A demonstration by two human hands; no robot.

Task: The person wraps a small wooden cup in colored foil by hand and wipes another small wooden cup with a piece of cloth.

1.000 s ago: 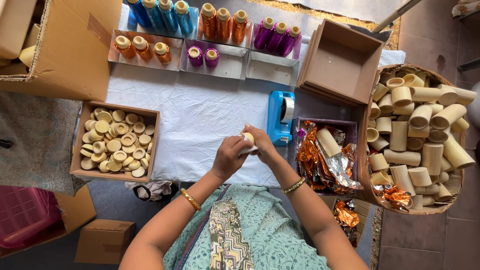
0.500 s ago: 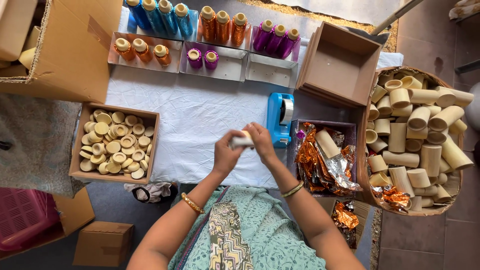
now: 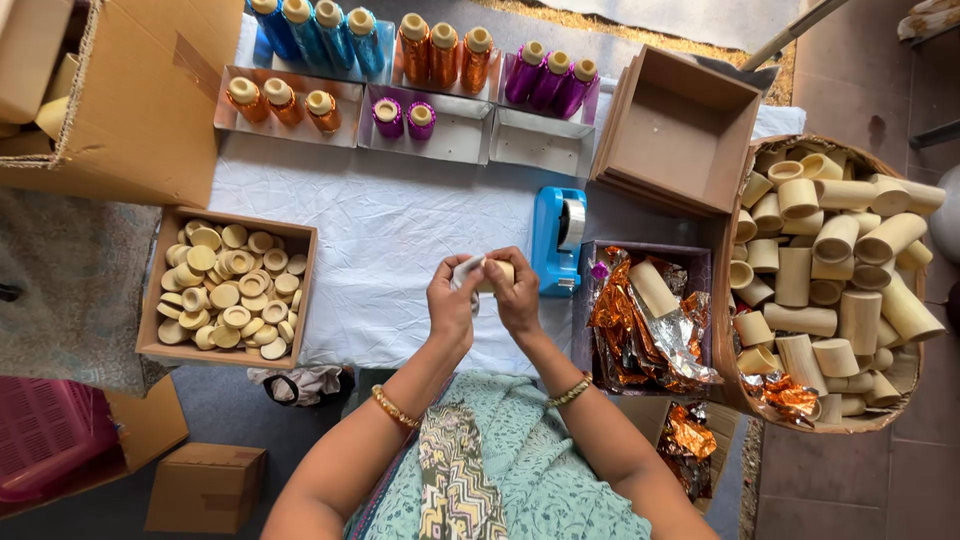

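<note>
A small cream-coloured spool (image 3: pixel 497 272) sits at the centre of the frame, pinched between both hands above the white cloth (image 3: pixel 400 230). The left hand (image 3: pixel 452 300) and the right hand (image 3: pixel 517 297) press together around it, fingers closed on it from either side, with a bit of pale material (image 3: pixel 467 271) showing at the left fingertips. Just right of the hands stands a blue tape dispenser (image 3: pixel 558 240), and beside that a dark tray (image 3: pixel 700 262) filled with crumpled orange and silver foil (image 3: pixel 625 325). At the right edge a round basket (image 3: pixel 890 395) holds many bare cream cones. Left of centre, a shallow cardboard box (image 3: pixel 152 300) is packed with small cream discs. Along the top, trays carry blue, orange and purple thread spools (image 3: pixel 437 47).
</note>
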